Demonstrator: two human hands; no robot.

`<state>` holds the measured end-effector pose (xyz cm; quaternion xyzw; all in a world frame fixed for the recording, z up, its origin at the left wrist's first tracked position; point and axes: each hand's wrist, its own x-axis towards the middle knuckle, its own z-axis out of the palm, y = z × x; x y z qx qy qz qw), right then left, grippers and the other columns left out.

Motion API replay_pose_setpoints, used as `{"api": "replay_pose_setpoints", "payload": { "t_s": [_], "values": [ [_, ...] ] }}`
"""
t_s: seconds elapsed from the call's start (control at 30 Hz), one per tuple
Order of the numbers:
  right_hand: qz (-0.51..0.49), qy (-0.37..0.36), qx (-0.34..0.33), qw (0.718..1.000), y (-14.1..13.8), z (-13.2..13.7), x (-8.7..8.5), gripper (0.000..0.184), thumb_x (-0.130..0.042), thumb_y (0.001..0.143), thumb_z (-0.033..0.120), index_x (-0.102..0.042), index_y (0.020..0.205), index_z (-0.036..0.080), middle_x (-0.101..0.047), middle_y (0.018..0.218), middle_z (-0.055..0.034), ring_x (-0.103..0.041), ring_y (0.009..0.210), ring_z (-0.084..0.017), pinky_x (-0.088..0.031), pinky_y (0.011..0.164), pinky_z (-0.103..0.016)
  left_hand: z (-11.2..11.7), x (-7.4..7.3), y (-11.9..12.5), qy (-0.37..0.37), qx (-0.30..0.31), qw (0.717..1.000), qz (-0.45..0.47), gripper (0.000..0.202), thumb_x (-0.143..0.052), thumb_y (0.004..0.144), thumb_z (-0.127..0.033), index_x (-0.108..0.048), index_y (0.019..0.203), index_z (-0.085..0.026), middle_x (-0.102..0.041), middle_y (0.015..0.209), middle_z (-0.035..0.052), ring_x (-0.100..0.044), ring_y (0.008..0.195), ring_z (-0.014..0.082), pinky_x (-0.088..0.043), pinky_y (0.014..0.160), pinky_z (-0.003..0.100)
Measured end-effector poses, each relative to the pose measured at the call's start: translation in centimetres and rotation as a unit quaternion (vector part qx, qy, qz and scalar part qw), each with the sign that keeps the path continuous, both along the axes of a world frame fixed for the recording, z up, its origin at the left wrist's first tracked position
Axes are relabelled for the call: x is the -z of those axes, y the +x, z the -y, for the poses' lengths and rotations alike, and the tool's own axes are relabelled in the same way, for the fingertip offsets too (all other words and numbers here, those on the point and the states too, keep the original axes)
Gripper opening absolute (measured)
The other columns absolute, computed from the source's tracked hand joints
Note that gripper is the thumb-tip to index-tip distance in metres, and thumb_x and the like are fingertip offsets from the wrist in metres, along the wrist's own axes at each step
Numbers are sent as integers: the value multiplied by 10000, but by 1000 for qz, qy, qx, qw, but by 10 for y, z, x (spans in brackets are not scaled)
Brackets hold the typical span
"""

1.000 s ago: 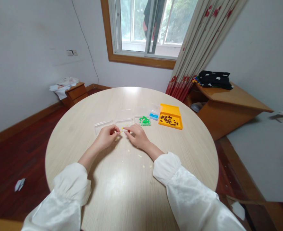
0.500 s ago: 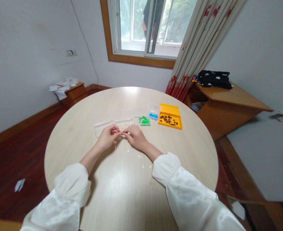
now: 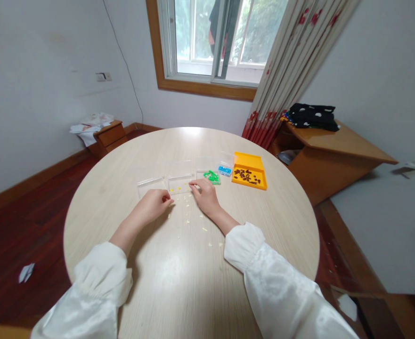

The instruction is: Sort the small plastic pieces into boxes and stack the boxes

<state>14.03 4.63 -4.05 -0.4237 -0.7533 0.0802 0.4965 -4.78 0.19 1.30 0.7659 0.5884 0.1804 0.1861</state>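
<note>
The fingertips of the right hand (image 3: 205, 196) are drawn together over the right end of the transparent middle box (image 3: 177, 178); from where I stand I can't tell whether a piece is pinched there. The left hand (image 3: 154, 203) hangs low, just beyond that box's near left corner, thumb and forefinger close together; whether it grips anything, I can't make out either.

A few yellow bits (image 3: 179, 189) lie inside the middle box, and pale bits (image 3: 204, 229) are scattered on the table (image 3: 172, 282) on its near side, trailing to the right.

With pieces this tiny, I'd use a light pinch with the tips alone and let go low, inside the walls, so nothing bounces. The right wrist would do well to avoid nudging the green pieces (image 3: 212, 177), whose tray is just to the right. Sleeves are the other risk: the right cuff (image 3: 244, 245) is near the closest strays and could sweep them, so lifting the forearm seems wise.
</note>
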Motion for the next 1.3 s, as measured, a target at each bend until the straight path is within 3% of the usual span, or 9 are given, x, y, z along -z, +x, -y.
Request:
{"api": "replay_pose_setpoints", "payload": {
  "t_s": [0.13, 0.3, 0.57, 0.73, 0.87, 0.97, 1.13, 1.3],
  "values": [
    [-9, -9, 4, 1000, 0, -1, 2, 188, -519, 845, 151, -694, 908, 180, -698, 843, -70, -591, 834, -195, -449, 804, -341, 0, 6, 5, -19, -1, 999, -38, 249, -546, 765, -341, -681, 719, -137, -682, 709, 112, -587, 645, 210, -365, 601, 288],
    [-20, -40, 5, 999, 0, -3, 3, 314, -440, 856, 124, -658, 1077, 170, -704, 906, -73, -583, 858, -202, -452, 824, -356, -1, 12, 6, 20, -15, 997, -80, 208, -545, 759, -286, -674, 697, -135, -668, 765, 134, -588, 702, 224, -379, 619, 290],
    [-51, -47, 2, 998, -1, -2, 3, 341, -416, 849, 127, -644, 1094, 185, -701, 893, -54, -581, 867, -193, -447, 839, -352, -1, 15, 6, 16, -21, 997, -68, 188, -474, 723, -134, -651, 661, -142, -648, 725, 107, -567, 664, 196, -375, 615, 278],
    [-28, -15, -21, 999, -2, 4, -2, 319, -419, 847, 127, -642, 1068, 185, -684, 842, -53, -572, 840, -191, -447, 819, -352, -1, 9, 11, 29, -68, 993, 91, 131, -539, 702, -207, -640, 640, -152, -620, 647, 56, -529, 601, 162, -364, 587, 266],
    [26, 26, -76, 996, -4, 15, -10, 235, -464, 845, 148, -657, 975, 180, -681, 858, -68, -570, 829, -189, -443, 793, -348, -4, 10, 15, -33, -107, 954, 279, 171, -585, 673, -303, -637, 657, -141, -546, 520, -9, -442, 467, 106, -314, 491, 235],
    [43, 45, -112, 992, -7, 22, -16, 170, -515, 849, 206, -658, 936, 175, -683, 855, -69, -577, 824, -184, -440, 786, -345, -5, 11, 18, -60, -104, 922, 368, 231, -634, 623, -362, -636, 648, -132, -561, 539, -7, -442, 472, 92, -319, 487, 227],
    [64, 33, -131, 989, -9, 24, -18, 164, -529, 874, 280, -669, 909, 202, -687, 842, -51, -577, 815, -172, -434, 774, -331, -3, 10, 22, -84, -87, 910, 397, 306, -646, 596, -421, -664, 671, -125, -599, 592, 20, -439, 507, 95, -313, 497, 236],
    [58, 18, -128, 990, -9, 22, -17, 183, -515, 887, 282, -684, 889, 212, -688, 823, -52, -575, 803, -176, -430, 770, -334, -1, 9, 23, -108, -82, 906, 401, 387, -644, 587, -479, -678, 695, -110, -493, 488, -17, -339, 451, 74, -243, 468, 237]
  ]
}}
